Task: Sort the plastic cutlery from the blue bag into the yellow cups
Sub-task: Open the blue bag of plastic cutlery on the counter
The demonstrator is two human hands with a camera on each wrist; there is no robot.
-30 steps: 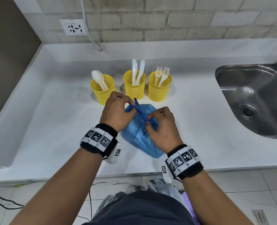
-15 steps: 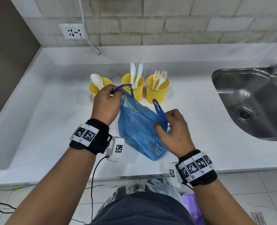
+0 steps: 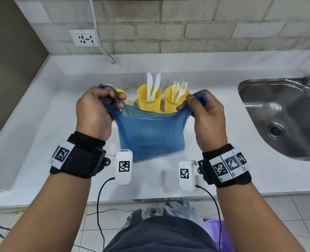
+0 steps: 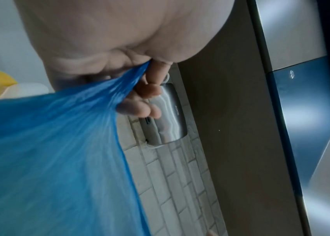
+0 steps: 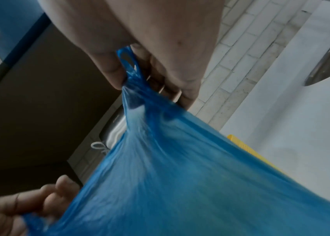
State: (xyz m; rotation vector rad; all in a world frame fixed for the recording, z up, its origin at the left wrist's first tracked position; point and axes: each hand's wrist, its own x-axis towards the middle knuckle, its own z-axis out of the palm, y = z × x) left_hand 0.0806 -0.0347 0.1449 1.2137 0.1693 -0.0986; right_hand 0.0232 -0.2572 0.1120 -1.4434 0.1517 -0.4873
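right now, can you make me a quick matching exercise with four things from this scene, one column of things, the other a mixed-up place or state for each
Things:
1. blue bag
2. middle yellow cup
3. right yellow cup
4. sink

Places or states:
A. holds white forks
B. set into the counter at the far right
C. stretched open between the left hand and the right hand
D. holds two white knives

Pairs: 1-C, 2-D, 3-A, 4-B
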